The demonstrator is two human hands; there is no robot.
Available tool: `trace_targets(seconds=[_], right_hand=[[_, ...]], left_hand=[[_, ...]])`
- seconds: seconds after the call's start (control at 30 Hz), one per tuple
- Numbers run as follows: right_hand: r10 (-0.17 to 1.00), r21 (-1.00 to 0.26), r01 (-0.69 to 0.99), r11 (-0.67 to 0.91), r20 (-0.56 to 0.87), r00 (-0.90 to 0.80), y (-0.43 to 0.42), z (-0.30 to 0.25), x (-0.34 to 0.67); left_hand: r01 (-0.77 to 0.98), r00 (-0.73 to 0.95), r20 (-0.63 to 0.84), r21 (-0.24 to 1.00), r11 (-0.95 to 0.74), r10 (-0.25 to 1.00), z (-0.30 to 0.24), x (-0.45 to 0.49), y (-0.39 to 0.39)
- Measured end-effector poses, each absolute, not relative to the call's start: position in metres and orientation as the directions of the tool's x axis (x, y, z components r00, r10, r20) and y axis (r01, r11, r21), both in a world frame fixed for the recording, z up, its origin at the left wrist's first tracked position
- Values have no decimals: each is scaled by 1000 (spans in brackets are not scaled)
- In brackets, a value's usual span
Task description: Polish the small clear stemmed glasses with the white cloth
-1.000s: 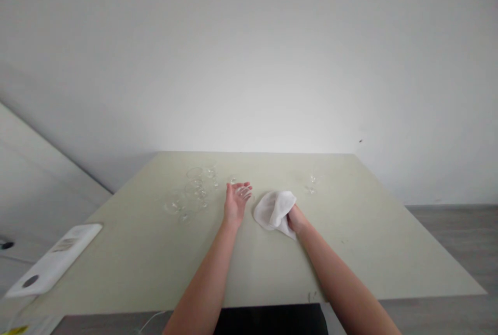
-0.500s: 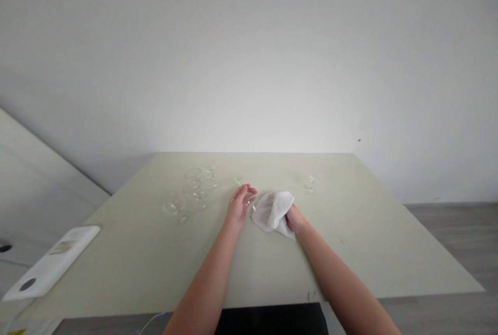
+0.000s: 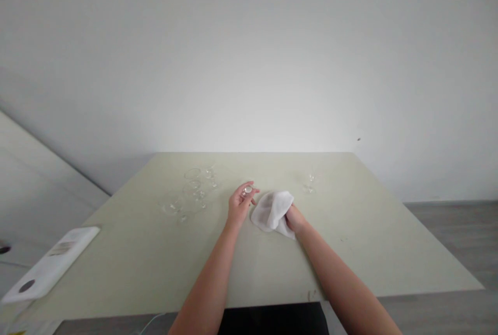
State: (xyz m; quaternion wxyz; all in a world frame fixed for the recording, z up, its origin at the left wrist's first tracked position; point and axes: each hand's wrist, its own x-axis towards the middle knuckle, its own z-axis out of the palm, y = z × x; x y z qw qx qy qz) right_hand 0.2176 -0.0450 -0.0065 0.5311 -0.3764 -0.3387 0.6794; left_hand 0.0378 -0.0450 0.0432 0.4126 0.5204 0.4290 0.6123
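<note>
My left hand [image 3: 240, 205] is closed around a clear stemmed glass [image 3: 248, 189], whose round end faces up between thumb and fingers. The rest of that glass is see-through and hard to make out. Just to the right, my right hand [image 3: 294, 217] grips a white cloth [image 3: 275, 209] that drapes over its fingers and hangs toward the table. Most of the right fingers are hidden by the cloth. The glass and the cloth are slightly apart.
Several clear stemmed glasses [image 3: 195, 186] stand on the left of the pale table [image 3: 264, 273]. Another glass [image 3: 310, 183] stands toward the back right. A white flat device [image 3: 52, 262] lies at the left edge. A wall [image 3: 249, 65] rises behind.
My left hand has turned the glass, so its round end now faces up instead of its bowl leaning toward the cloth. My right hand and the cloth have hardly moved.
</note>
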Motion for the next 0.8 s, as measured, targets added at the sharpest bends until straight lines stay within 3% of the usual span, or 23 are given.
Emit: trace_targets(seconds=[0.23,0.43,0.57,0.8], right_hand=[[974,-863,-461,-207,-135,-183,-45,-7,218],[980,-870,-454,-191,-146,-133,-47,-6,217],[978,-870,-453,-194,-138,-154,-49,-4,217],[980,-886,-427,-181,-126,-154,-49,-3,218]], left_hand=[[-210,156,304,940,-269,940,40,38,-42],[-435,-54,176,882,-182,983,41,45,-42],[-565,-98,66,818,-110,993,44,47,-42],[-532,-153,105,829,-172,983,42,48,-44]])
